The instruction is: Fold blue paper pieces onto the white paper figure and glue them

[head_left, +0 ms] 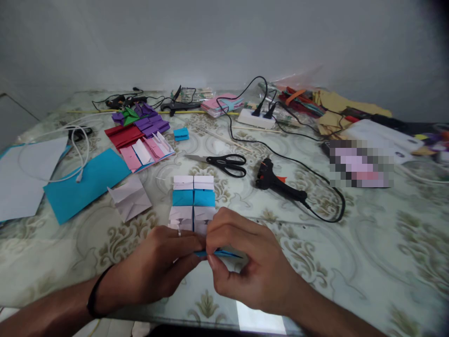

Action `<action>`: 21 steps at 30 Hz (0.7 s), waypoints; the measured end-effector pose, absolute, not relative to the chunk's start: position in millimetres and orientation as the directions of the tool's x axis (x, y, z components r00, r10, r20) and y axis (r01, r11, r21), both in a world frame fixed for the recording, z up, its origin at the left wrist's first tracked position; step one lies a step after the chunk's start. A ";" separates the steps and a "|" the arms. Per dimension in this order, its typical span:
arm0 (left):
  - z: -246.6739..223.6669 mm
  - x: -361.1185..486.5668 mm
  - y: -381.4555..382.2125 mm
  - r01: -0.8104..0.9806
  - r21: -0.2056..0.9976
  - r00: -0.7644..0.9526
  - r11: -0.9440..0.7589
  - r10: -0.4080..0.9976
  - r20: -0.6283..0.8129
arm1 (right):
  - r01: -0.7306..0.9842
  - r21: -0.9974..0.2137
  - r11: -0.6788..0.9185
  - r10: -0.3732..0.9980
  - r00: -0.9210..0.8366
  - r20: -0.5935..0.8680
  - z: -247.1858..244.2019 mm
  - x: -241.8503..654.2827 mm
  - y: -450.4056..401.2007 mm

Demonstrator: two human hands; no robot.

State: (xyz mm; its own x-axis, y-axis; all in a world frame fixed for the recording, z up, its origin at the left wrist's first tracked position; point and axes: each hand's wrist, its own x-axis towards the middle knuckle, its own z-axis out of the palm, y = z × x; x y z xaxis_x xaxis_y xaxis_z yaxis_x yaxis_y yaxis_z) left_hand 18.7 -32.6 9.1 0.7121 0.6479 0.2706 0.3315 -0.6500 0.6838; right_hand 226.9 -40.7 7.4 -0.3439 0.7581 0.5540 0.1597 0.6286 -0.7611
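At the far left of your desk (368,252) lies a white sheet (21,180), with a teal sheet (87,182) beside it and a white cable (75,150) looped over both. Next comes a folded white paper piece (129,197), and behind it a cluster of red, pink and purple folded papers (142,135). Your left hand (159,267), ring on one finger, is curled with its fingertips pressed onto a thin blue folded paper strip (219,253) near the front edge of the desk. Your right hand (245,262) pinches the same strip between thumb and fingers; much of it is hidden, so its shape is hard to judge. Just behind your hands sits a blue-and-white folded paper block (193,199). Further right lie black scissors (224,164), then a black glue gun (277,180) whose cord runs to a white power strip (256,118).
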 end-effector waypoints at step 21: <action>14.5 16.0 -31.7 0.296 0.793 0.600 -0.533 0.749 0.280 | 0.197 -0.763 0.615 0.778 -0.304 0.549 6.6 233.6 -36.6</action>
